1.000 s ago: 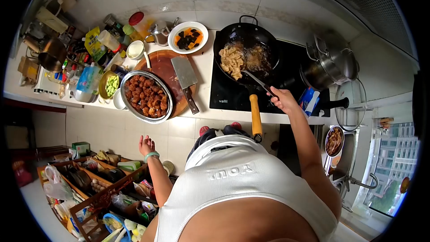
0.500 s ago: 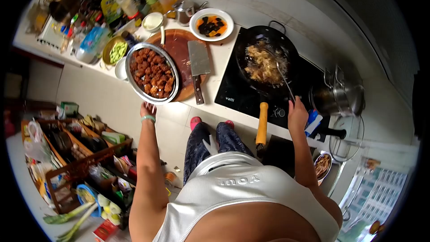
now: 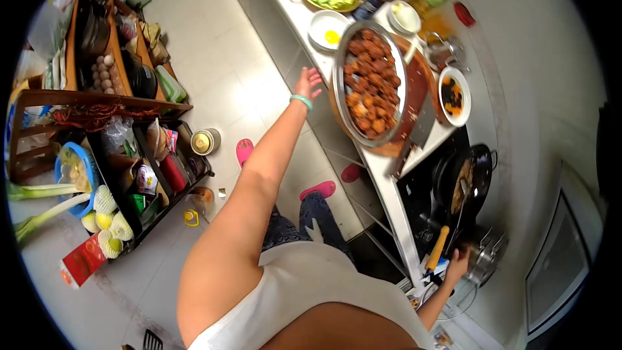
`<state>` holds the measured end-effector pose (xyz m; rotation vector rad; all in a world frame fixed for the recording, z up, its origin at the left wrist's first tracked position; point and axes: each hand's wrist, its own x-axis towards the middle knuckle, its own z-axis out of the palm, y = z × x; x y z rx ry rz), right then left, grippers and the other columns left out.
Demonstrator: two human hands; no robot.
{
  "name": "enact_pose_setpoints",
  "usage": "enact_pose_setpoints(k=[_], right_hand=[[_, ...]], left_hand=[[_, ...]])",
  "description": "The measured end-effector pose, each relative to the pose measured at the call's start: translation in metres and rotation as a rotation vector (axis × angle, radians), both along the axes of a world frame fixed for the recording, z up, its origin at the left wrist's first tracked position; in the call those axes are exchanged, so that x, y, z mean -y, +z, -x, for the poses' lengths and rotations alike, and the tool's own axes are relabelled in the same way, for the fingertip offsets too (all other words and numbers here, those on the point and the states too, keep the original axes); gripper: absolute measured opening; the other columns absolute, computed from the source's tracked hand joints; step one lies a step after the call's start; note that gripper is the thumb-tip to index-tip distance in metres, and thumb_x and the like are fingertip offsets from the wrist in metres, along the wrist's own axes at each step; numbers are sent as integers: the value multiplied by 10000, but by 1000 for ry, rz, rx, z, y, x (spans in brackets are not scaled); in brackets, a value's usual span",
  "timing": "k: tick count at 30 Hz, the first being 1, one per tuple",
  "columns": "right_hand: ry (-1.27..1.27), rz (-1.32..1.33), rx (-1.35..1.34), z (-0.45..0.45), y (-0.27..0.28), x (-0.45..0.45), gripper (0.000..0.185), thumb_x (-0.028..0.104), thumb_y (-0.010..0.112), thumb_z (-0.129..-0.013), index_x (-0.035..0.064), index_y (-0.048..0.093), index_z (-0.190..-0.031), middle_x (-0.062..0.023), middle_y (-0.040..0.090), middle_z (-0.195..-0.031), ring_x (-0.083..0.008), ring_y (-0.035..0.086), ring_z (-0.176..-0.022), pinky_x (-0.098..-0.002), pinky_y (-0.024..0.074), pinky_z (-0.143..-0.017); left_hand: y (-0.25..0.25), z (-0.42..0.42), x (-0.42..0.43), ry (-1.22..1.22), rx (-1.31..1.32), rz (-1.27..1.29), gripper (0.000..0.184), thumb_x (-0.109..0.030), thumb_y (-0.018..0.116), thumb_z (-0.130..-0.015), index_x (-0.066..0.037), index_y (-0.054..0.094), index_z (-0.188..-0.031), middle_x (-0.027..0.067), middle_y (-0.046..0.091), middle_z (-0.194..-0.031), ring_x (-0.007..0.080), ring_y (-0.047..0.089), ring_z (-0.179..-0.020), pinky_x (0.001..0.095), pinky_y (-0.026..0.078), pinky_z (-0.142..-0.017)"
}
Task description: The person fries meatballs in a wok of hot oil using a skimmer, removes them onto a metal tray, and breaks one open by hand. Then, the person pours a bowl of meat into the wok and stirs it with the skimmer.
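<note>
My left hand [image 3: 308, 83], a green band at its wrist, is stretched out with fingers apart and nothing in it. It is beside the counter edge, nearest an oval metal tray [image 3: 338, 84] of browned fried pieces [image 3: 374, 84] and a white bowl [image 3: 315, 32] with yellow egg yolk. My right hand [image 3: 458, 263] is closed round the handle of a long metal cooking utensil [image 3: 457, 220]. The utensil's head reaches into light brown food [image 3: 462, 185] in a black wok [image 3: 481, 172] on the stove; its shape is hidden. The wok's wooden handle [image 3: 438, 248] points toward me.
A cleaver [image 3: 422, 128] lies on the round chopping board [image 3: 421, 100] under the tray. Around it stand a plate [image 3: 464, 116] of black and orange food, a small white bowl [image 3: 405, 18] and a pan [image 3: 354, 5] of sliced green vegetable. A steel pot [image 3: 486, 256] stands beside the wok. Crowded shelves [image 3: 110, 97] are at left.
My view has swung to the left, so counter and stove appear farther right. The left hand now shows spread fingers beside the counter. My right hand still holds the utensil in the wok.
</note>
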<state>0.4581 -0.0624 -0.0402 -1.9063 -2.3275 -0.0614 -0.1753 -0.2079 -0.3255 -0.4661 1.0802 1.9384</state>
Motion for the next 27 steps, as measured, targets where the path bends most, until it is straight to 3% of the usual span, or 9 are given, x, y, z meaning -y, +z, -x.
enact_pose_setpoints(k=[1, 2, 6, 8, 10, 14, 18, 24, 27], right_hand=[[-187, -75, 169, 40, 27, 18, 466, 221, 573, -828, 95, 435, -1255, -201, 600, -1002, -325, 582, -915, -380, 452, -772], [-50, -305, 82, 53, 32, 23, 450, 214, 558, -842, 95, 428, -1255, -174, 607, -974, -285, 590, -844, -359, 460, -749], [222, -193, -580, 286, 42, 126, 349, 118, 508, -869, 29, 444, -1200, -71, 561, -853, -165, 518, -722, -283, 452, -698], [477, -75, -341, 371, 17, 175, 362, 79, 541, -833, -10, 438, -1169, -76, 528, -771, -171, 499, -688, -281, 432, -696], [767, 170, -186, 399, -23, 202, 456, 20, 598, -759, -11, 424, -1179, -111, 547, -829, -208, 532, -749, -312, 434, -717], [635, 585, -62, 447, -68, 238, 581, 41, 623, -754, 8, 348, -1265, -122, 553, -890, -231, 553, -801, -327, 446, -756], [656, 620, -3, 466, -96, 237, 595, 51, 618, -765, 6, 319, -1278, -127, 555, -890, -232, 557, -798, -326, 451, -749], [748, 477, -117, 514, -177, 213, 533, 19, 589, -777, -15, 351, -1252, -122, 541, -917, -207, 517, -809, -302, 428, -773], [769, 506, -143, 526, -219, 192, 542, 37, 599, -784, -8, 345, -1261, -117, 521, -989, -209, 506, -840, -299, 418, -794]], left_hand=[[5, 11, 0, 9, -6, -1, 525, -492, 272, -898, -108, 461, -1202, 49, 512, -1121, 160, 474, -1014, 430, 324, -905], [4, 17, 2, 7, -10, 5, 534, -503, 278, -893, -106, 454, -1204, 46, 514, -1108, 163, 474, -1013, 430, 317, -903], [-12, 48, 5, -154, 92, -134, 598, -566, 303, -855, -92, 442, -1192, 70, 510, -1116, 174, 473, -1014, 436, 246, -928], [-7, 52, 4, -80, 136, -57, 615, -565, 316, -851, -76, 430, -1207, 98, 503, -1136, 193, 467, -1044, 442, 215, -955], [-19, 56, -3, -45, 220, -109, 647, -563, 311, -855, -65, 394, -1259, 116, 476, -1215, 218, 430, -1119, 464, 151, -991], [-27, 62, -13, -108, 255, -193, 651, -585, 266, -858, -60, 457, -1192, 52, 515, -1173, 188, 421, -1116, 457, 123, -991], [-25, 49, 5, 52, 219, -209, 549, -571, 330, -863, -94, 540, -1035, 0, 545, -949, 123, 484, -887, 389, 213, -931], [-24, -6, 114, 318, 15, -219, 315, -291, 537, -873, -20, 525, -1033, 50, 530, -913, 138, 518, -913, 283, 391, -877], [-58, -53, 134, 436, 57, -243, 272, -230, 535, -875, -57, 511, -1084, 42, 538, -1038, 204, 482, -1090, 343, 270, -1024]])
